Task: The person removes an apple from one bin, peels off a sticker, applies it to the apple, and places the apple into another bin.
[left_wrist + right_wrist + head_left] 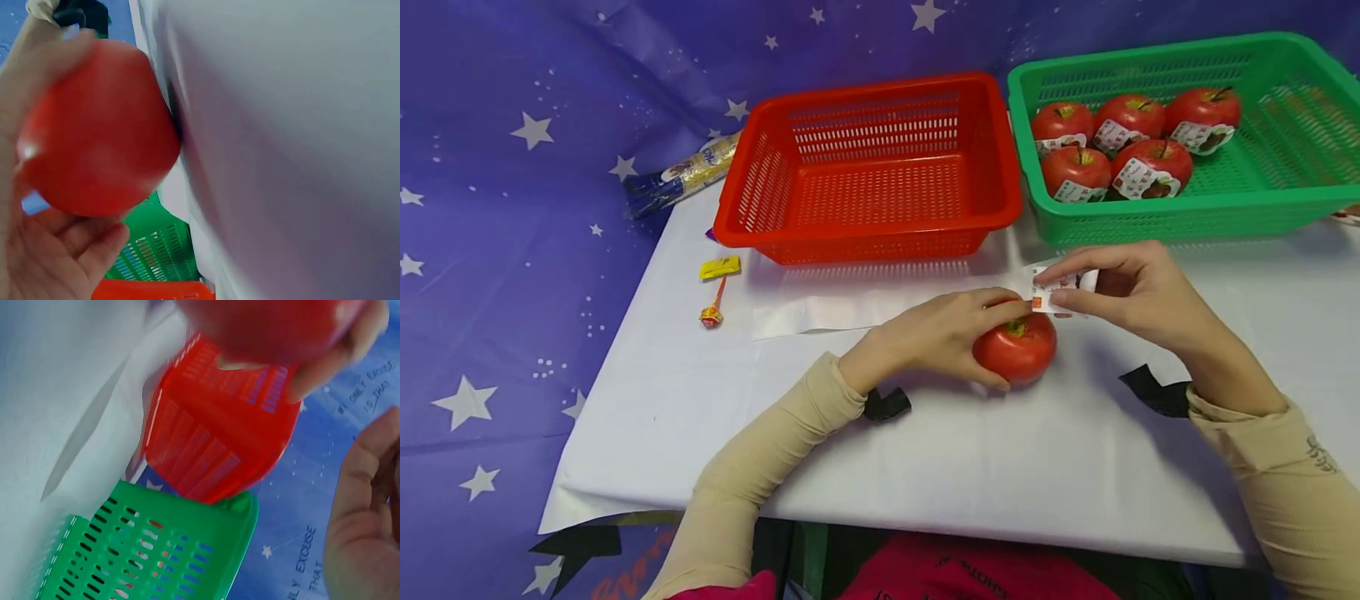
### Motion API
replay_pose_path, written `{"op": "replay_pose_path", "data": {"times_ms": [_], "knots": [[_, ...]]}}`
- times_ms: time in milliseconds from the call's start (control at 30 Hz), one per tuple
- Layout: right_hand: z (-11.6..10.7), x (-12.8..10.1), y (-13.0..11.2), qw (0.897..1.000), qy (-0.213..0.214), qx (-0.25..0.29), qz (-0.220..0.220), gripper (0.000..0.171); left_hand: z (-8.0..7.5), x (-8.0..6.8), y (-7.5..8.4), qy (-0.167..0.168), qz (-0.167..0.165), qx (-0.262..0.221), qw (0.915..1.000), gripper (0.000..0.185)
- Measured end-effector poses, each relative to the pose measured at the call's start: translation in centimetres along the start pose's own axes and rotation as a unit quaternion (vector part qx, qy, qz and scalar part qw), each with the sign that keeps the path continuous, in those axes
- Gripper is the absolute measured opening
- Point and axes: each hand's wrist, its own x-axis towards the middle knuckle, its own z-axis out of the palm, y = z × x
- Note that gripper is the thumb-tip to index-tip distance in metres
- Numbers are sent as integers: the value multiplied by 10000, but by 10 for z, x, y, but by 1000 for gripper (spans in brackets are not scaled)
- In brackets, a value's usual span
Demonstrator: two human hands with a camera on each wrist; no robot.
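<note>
A red apple [1017, 350] rests on the white table [925, 450], and my left hand [940, 333] grips it from the left with fingers curled over its top. The same apple [94, 131] fills the left wrist view, and its underside [269, 328] shows in the right wrist view. My right hand [1120, 287] pinches a small printed label [1051, 293] just above and to the right of the apple, with one edge near the apple's top. An empty red basket [872, 167] stands behind.
A green basket [1285, 200] at the back right holds several labelled red apples [1131, 137]. A lollipop [712, 312], a yellow candy [720, 267] and a wrapped packet [681, 177] lie at the left. A white sheet [820, 315] lies in front of the red basket.
</note>
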Motion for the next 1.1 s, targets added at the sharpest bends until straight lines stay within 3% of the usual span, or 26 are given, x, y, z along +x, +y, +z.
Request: {"op": "replay_pose_path", "data": {"times_ms": [100,233,400,533,700,867,1000,1100], "knots": [[6,1,1,9999,83,91,68,24,0,7,-5,211,-523,-219,9982,84],[15,1,4,9994,145,39,300,20,1,10,-12,440,-1168,-732,9895,83],[25,3,10,9970,88,133,753,21,2,8,-14,419,-974,-725,9917,81],[31,2,11,9962,236,262,801,33,2,7,-13,293,-887,-513,9943,92],[39,3,6,9946,617,-441,703,40,2,8,-10,274,-1068,-404,9931,98],[47,2,2,9877,967,-1126,484,41,4,10,-6,457,-1195,-315,9913,97],[52,1,0,9814,1016,-1611,253,39,5,10,-4,501,-1214,-277,9910,102],[54,0,-3,9734,932,-2090,132,37,4,11,-3,419,-1271,-576,9893,103]]}}
